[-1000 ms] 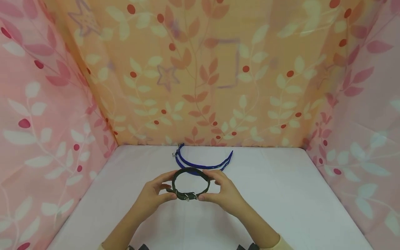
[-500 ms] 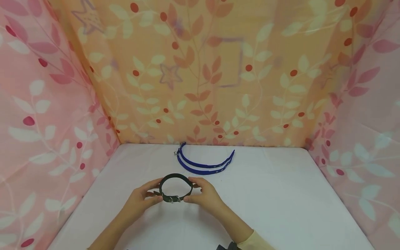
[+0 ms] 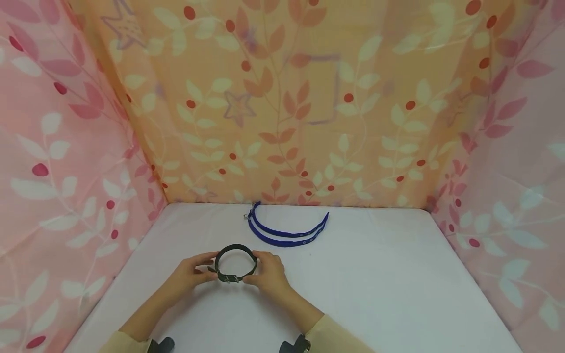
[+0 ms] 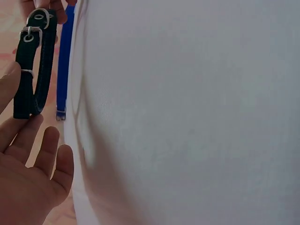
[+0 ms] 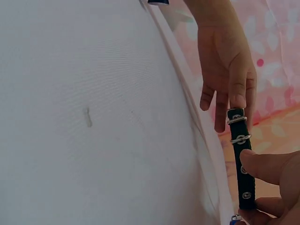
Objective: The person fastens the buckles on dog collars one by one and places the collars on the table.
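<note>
A dark green buckled collar, fastened into a loop, is held upright over the white table. My left hand pinches its left side between thumb and fingers, near the strap's loose end. On the opposite side, my right hand grips the loop the same way. Metal eyelets, a buckle and a ring show on the collar in the left wrist view. Seen from the right wrist, the thumb presses on the collar between its eyelets.
Behind the hands, blue collar straps with metal fittings lie in a nested curve on the white tabletop. Flowered cloth hangs at the back, with pink cloth walls on both sides.
Both hands have moved left across the view, carrying the collar between them. The blue straps, partly covered at first, now show in full.
</note>
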Tool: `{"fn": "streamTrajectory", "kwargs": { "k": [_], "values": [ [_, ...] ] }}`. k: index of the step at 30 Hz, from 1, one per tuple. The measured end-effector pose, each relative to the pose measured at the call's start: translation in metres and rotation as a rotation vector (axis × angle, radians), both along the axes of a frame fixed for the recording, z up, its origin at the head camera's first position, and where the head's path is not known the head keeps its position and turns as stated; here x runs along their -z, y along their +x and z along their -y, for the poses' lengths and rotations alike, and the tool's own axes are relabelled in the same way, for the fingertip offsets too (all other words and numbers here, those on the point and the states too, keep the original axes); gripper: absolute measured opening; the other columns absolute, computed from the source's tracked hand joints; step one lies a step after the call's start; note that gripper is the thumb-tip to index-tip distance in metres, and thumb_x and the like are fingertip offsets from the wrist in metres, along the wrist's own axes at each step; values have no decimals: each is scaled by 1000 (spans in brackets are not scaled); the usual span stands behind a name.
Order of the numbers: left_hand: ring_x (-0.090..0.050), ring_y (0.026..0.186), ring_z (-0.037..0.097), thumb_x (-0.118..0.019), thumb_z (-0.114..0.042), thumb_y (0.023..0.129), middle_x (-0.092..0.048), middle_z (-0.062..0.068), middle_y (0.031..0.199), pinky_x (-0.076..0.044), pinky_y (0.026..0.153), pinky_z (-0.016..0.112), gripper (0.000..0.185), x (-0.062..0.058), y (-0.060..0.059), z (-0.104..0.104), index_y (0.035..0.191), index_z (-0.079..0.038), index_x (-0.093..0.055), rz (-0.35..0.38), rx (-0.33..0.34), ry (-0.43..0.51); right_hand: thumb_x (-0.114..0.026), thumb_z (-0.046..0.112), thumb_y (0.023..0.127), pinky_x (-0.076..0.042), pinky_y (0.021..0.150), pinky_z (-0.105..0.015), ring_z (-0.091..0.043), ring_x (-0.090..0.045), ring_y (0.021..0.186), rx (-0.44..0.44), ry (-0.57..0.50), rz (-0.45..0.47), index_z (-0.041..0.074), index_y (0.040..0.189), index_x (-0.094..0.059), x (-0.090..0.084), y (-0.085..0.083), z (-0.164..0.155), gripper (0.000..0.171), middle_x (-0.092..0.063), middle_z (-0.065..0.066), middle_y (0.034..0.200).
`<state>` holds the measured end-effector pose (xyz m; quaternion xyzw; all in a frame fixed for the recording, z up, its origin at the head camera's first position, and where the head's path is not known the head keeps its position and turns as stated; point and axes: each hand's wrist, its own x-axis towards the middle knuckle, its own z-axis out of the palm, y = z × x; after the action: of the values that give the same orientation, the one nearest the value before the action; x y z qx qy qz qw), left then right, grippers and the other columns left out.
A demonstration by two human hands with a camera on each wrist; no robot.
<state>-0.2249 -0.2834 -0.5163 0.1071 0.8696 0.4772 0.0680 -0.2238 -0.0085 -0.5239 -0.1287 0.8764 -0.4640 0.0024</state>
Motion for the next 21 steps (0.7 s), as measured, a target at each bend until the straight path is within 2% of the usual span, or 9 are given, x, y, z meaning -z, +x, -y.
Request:
{"fn": "streamTrajectory", "kwargs": {
  "k": [6,11,13,15,18,21],
  "values": [
    [-63,93,20,-86,-32,84,-71,12,118,-51,71,27,64,5,-10,0,141,-16,-62,-22,-10,-55,-94,25,72,-42,99,-50,-31,-54,119,35,65,-28,8,138,-63,12,-6,9,74,-65,-11,135],
    [-65,98,20,-87,-33,81,-69,14,127,-51,72,26,66,12,-10,-5,140,-15,-63,-1,0,-119,-92,27,72,-42,97,-47,-28,-57,117,40,183,-74,8,137,-63,21,-11,12,73,-67,-8,133],
    [-65,106,22,-88,-32,80,-67,13,132,-53,80,29,66,14,-9,-7,139,-15,-64,0,0,-145,-91,29,72,-43,97,-46,-27,-57,118,41,218,-84,9,137,-63,23,-10,13,73,-67,-7,132],
    [-64,114,26,-88,-32,80,-66,12,136,-55,91,39,65,15,-9,-9,139,-15,-64,-6,-8,-162,-91,30,72,-43,96,-46,-27,-57,117,41,242,-99,9,136,-64,23,-10,13,73,-67,-7,132],
    [-61,124,35,-88,-30,79,-65,12,138,-46,106,57,64,14,-9,-11,137,-14,-65,-25,-19,-185,-90,32,72,-45,93,-44,-27,-57,115,33,289,-120,8,136,-64,21,-10,14,73,-67,-8,130],
    [-60,127,38,-88,-29,80,-66,15,135,-39,110,64,63,12,-10,-12,135,-9,-65,-49,-5,-235,-90,35,74,-46,92,-43,-27,-57,116,15,343,-141,7,136,-63,18,-10,13,74,-66,-9,130]
  ]
}}
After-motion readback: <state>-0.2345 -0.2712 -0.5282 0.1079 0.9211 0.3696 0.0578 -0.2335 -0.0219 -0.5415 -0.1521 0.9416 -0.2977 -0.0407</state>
